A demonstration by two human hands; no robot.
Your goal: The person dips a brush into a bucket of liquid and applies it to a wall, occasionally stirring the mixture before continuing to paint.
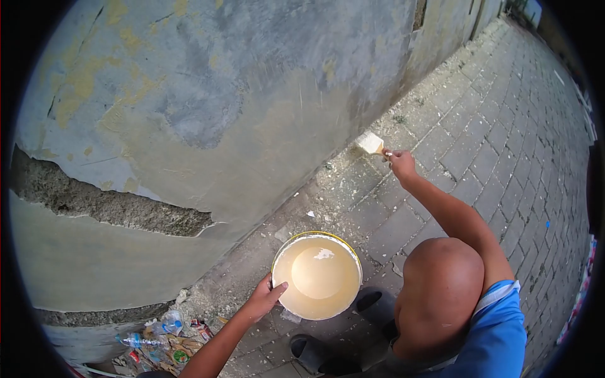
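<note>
R hand is closed round the handle of a brush, arm stretched fwd & to the right. Bristles are whitish & point away from the hand, toward the foot of the wall; brush is v. near the wall base, but can't tell if the tip touches it.

L hand grips the bucket at its L side, thumb over the rim, other fingers mostly hidden behind it. Bucket is in front of the person, between the wall & the sandals, open top facing up. Rim partly yellow w/ white smears; inside is pale cream, w/ a lighter round area & a small white patch. Can't tell how deep the contents are, nor if the bucket rests on the ground.

Wall is grey w/ yellowish patches; a long rough break runs across its lower L part. Paving is grey brick, w/ pale specks & bits along the wall base. Litter lies bottom L, near the L forearm, incl. a clear plastic bottle. Bare knee & blue sleeve show lower R, beside the R arm.
</note>
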